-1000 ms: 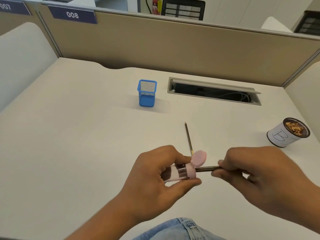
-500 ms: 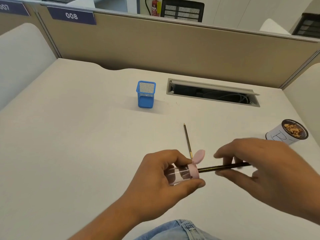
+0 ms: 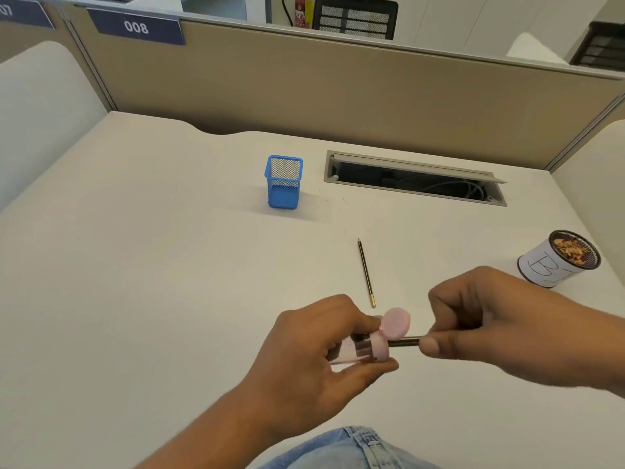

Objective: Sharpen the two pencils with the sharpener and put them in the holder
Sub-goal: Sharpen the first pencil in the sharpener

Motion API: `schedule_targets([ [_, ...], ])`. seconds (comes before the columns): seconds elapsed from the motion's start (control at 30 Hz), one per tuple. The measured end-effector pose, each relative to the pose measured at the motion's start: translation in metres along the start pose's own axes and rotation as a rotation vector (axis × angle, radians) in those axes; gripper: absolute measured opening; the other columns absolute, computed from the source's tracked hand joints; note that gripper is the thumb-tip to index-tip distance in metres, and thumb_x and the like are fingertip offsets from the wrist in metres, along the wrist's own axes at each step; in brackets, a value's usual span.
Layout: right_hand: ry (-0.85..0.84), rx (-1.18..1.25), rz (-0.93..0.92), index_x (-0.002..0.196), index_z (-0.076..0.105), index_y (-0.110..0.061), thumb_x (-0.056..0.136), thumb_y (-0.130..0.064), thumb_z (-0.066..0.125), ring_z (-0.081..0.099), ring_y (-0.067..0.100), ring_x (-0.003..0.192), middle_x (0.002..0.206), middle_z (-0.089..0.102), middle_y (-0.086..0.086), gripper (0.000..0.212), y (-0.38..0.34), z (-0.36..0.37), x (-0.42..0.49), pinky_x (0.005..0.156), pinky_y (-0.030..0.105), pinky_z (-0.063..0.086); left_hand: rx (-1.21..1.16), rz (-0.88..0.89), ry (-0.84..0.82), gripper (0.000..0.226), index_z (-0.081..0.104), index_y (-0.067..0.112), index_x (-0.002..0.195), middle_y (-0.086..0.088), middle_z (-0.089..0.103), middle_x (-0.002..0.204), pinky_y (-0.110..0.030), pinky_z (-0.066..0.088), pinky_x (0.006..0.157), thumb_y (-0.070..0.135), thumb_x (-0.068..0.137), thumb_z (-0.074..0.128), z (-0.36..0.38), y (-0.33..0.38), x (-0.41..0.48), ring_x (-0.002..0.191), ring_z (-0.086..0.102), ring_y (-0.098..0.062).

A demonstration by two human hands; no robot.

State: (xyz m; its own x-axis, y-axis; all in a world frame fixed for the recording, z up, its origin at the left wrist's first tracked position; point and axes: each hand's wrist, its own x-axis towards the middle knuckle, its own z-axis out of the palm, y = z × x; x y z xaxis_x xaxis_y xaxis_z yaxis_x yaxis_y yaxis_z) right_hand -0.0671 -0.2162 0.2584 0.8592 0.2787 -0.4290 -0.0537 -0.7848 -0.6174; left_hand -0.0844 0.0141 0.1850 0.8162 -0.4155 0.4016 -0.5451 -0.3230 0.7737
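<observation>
My left hand (image 3: 314, 360) grips a pink sharpener (image 3: 480, 346) with a clear shavings chamber and its round lid flipped up. A dark pencil (image 3: 404, 341) sticks into the sharpener's right end, and my right hand (image 3: 497, 326) is closed around its shaft, close to the sharpener. Only a short piece of that pencil shows between the hands. A second dark pencil (image 3: 366, 271) with a gold end lies on the desk just beyond my hands, its tip pointing away. The blue mesh holder (image 3: 284, 182) stands upright farther back, with nothing visible inside.
A white cup (image 3: 548, 269) marked with a letter and holding shavings stands at the right. An open cable slot (image 3: 416, 179) is cut into the white desk (image 3: 152, 265) behind. Beige partition walls close the back and sides.
My right hand has slid back left along the pencil, pushing it deeper into the sharpener; half a second ago more of the shaft showed. The left hand stays nearly still.
</observation>
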Motion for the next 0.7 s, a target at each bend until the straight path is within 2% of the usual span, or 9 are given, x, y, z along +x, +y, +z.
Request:
schedule_targets([
  [0.1, -0.038, 0.003, 0.018, 0.063, 0.063, -0.03, 0.076, -0.05, 0.077, 0.042, 0.006, 0.041, 0.052, 0.06, -0.006, 0.028, -0.002, -0.003, -0.002, 0.04, 0.014, 0.033, -0.036, -0.01, -0.009, 0.025, 0.064, 0.025, 0.094, 0.034, 0.044, 0.078, 0.0, 0.027, 0.059, 0.033, 0.079, 0.082, -0.001, 0.001, 0.002, 0.061, 0.043, 0.011],
  [0.23, 0.271, -0.377, -0.327, 0.082, 0.06, -0.04, 0.077, -0.056, 0.068, 0.058, 0.007, 0.057, 0.07, 0.066, -0.018, 0.019, 0.001, 0.001, -0.007, 0.044, 0.017, 0.045, -0.094, -0.149, 0.028, 0.023, 0.064, 0.034, 0.084, 0.029, 0.054, 0.068, -0.002, 0.029, 0.052, 0.034, 0.075, 0.085, -0.005, 0.001, 0.002, 0.052, 0.044, 0.001],
  [0.27, 0.342, -0.508, -0.455, 0.084, 0.059, -0.038, 0.082, -0.051, 0.067, 0.058, 0.009, 0.057, 0.068, 0.064, -0.016, 0.015, 0.002, -0.001, -0.007, 0.045, 0.019, 0.046, -0.112, -0.186, 0.032, 0.022, 0.065, 0.034, 0.081, 0.027, 0.056, 0.067, -0.003, 0.03, 0.051, 0.035, 0.074, 0.085, -0.004, 0.002, 0.002, 0.051, 0.044, 0.0],
  [0.33, 0.457, -0.723, -0.693, 0.085, 0.067, -0.026, 0.09, -0.038, 0.065, 0.06, 0.016, 0.057, 0.07, 0.066, -0.012, 0.013, 0.006, -0.002, -0.005, 0.045, 0.035, 0.049, -0.212, -0.271, 0.034, 0.021, 0.067, 0.028, 0.079, 0.022, 0.061, 0.065, -0.004, 0.033, 0.051, 0.034, 0.072, 0.086, -0.004, 0.004, 0.0, 0.05, 0.048, 0.001],
  [0.4, 0.583, -0.828, -0.845, 0.08, 0.074, -0.011, 0.092, -0.028, 0.069, 0.061, 0.031, 0.055, 0.071, 0.071, 0.003, 0.022, 0.01, 0.0, -0.003, 0.046, 0.038, 0.048, -0.365, -0.349, 0.027, 0.02, 0.069, 0.024, 0.08, 0.019, 0.066, 0.063, -0.004, 0.038, 0.052, 0.031, 0.072, 0.087, -0.005, 0.007, 0.0, 0.048, 0.052, 0.003],
  [0.47, 0.678, -0.869, -0.933, 0.075, 0.075, -0.008, 0.09, -0.023, 0.073, 0.059, 0.032, 0.05, 0.071, 0.073, 0.007, 0.021, 0.01, 0.001, -0.003, 0.044, 0.036, 0.046, -0.44, -0.366, 0.023, 0.02, 0.069, 0.02, 0.08, 0.018, 0.067, 0.062, -0.001, 0.037, 0.05, 0.024, 0.072, 0.088, -0.006, 0.01, -0.001, 0.044, 0.051, 0.005],
  [0.57, 0.676, -0.861, -0.92, 0.073, 0.068, -0.01, 0.092, -0.022, 0.07, 0.054, 0.031, 0.046, 0.065, 0.069, 0.007, 0.022, 0.01, 0.005, -0.003, 0.04, 0.034, 0.043, -0.418, -0.329, 0.041, 0.02, 0.069, 0.021, 0.079, 0.012, 0.073, 0.07, -0.002, 0.039, 0.051, 0.023, 0.072, 0.088, -0.008, 0.011, 0.002, 0.046, 0.054, 0.005],
  [0.63, 0.572, -0.74, -0.801, 0.075, 0.061, -0.02, 0.093, -0.031, 0.064, 0.051, 0.028, 0.045, 0.06, 0.062, -0.002, 0.022, 0.007, 0.007, -0.004, 0.038, 0.03, 0.04, -0.247, -0.251, 0.05, 0.022, 0.068, 0.023, 0.082, 0.011, 0.069, 0.072, -0.006, 0.038, 0.052, 0.032, 0.072, 0.087, -0.009, 0.006, 0.004, 0.051, 0.052, 0.0],
  [0.7, 0.499, -0.578, -0.617, 0.073, 0.048, -0.03, 0.091, -0.049, 0.057, 0.048, 0.017, 0.044, 0.055, 0.057, -0.012, 0.028, 0.003, 0.011, -0.006, 0.037, 0.026, 0.038, -0.078, -0.14, 0.046, 0.023, 0.067, 0.025, 0.086, 0.019, 0.057, 0.07, -0.006, 0.032, 0.054, 0.036, 0.075, 0.084, -0.01, 0.001, 0.007, 0.054, 0.043, -0.003],
])
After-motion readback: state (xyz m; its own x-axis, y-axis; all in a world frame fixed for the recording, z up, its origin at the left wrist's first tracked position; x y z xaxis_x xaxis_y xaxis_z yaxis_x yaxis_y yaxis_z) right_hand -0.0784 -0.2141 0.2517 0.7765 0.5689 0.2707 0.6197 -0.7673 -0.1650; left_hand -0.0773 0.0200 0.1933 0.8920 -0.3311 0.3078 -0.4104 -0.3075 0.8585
